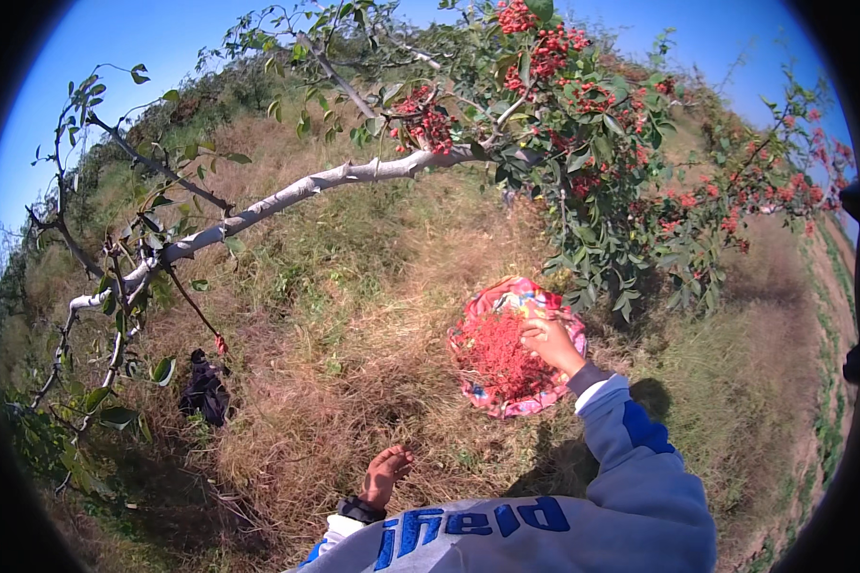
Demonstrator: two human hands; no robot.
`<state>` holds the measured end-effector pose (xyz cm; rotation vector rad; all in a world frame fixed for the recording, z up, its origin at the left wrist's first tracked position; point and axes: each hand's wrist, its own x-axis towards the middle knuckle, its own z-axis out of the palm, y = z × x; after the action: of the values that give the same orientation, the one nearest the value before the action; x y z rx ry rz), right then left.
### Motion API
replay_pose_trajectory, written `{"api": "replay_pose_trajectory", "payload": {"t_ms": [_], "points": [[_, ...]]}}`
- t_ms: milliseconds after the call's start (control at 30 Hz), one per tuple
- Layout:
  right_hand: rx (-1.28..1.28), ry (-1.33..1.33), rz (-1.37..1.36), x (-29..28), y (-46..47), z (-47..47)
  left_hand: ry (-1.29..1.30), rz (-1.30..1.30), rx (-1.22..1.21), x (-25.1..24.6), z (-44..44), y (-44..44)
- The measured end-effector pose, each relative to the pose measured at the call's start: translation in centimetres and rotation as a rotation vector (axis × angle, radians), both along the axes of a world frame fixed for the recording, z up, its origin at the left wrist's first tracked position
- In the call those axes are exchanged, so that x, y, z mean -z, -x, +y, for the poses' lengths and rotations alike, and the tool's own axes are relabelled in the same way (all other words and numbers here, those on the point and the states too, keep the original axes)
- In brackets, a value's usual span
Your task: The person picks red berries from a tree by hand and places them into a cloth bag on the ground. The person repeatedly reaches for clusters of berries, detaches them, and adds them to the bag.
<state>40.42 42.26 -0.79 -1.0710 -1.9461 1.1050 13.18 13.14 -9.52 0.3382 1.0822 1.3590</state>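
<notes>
My right hand (547,342) reaches out over a basket-like round holder lined with red patterned cloth (505,410). A heap of red Sichuan pepper clusters (498,351) fills it. The fingers are bent above the heap's right side, and whether anything is between them cannot be made out. Low in front of my body, my left hand (387,474) hangs over dry grass with its fingers loosely curled and no object visible in it. Ahead, a thorny prickly ash branch (315,183) arches across the view, with red berry clusters (423,122) on it.
Leafy twigs with more red berries (588,100) hang at the upper right, above and beyond the holder. A dark cloth or bag (205,389) lies in the grass at left, near thorny lower twigs (118,336). Dry grass (344,344) covers the ground.
</notes>
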Motion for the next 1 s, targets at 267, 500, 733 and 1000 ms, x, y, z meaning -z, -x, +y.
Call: {"api": "replay_pose_trajectory", "payload": {"t_ms": [267,500,733,1000], "points": [[-0.159,-0.181,0.509,-16.4,10.3,-1.3,-0.029,-0.006,0.008,0.1,-0.7,0.0],[-0.092,-0.121,0.856,-24.2,17.8,2.5,-0.06,-0.015,-0.088,-0.5,-1.9,1.6],[-0.147,0.021,1.057,-22.7,19.2,4.7,0.003,-0.025,-0.191,1.7,-3.5,3.8],[-0.009,0.026,1.006,-23.6,21.2,6.4,0.012,-0.031,-0.127,1.8,-2.5,4.0]]}}
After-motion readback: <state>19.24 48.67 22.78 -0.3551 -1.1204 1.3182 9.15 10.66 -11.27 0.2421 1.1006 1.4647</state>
